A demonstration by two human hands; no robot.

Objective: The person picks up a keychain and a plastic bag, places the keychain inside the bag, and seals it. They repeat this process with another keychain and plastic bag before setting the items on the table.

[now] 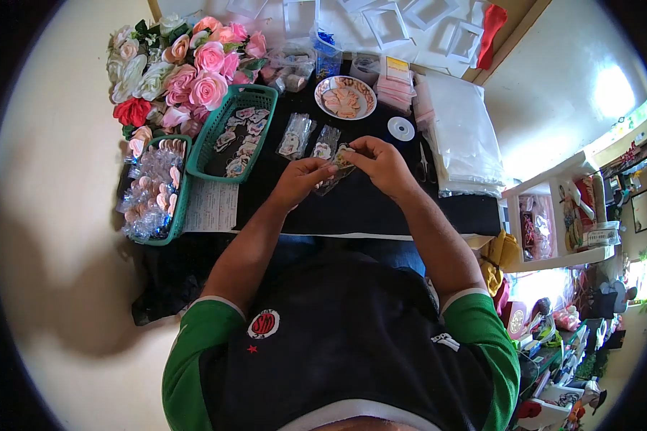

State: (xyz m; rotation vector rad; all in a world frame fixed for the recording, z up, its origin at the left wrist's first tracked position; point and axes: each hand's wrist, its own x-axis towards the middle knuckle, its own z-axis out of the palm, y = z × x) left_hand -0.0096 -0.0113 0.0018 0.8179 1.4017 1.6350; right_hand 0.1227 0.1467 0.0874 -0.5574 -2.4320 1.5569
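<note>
My left hand and my right hand meet over the black cloth, both closed on a small clear packet with little printed pieces in it. The right fingertips pinch its upper right part, the left ones its left side. Just beyond my hands lie two more clear packets, one to the left and one closer to my fingers. A patterned bowl of peach-coloured pieces stands farther back. To the right is a white spool.
Left are a green basket of small cutouts, another green basket of wrapped items, and artificial roses. Scissors and a stack of clear plastic bags lie right. A clear container and white frames stand behind.
</note>
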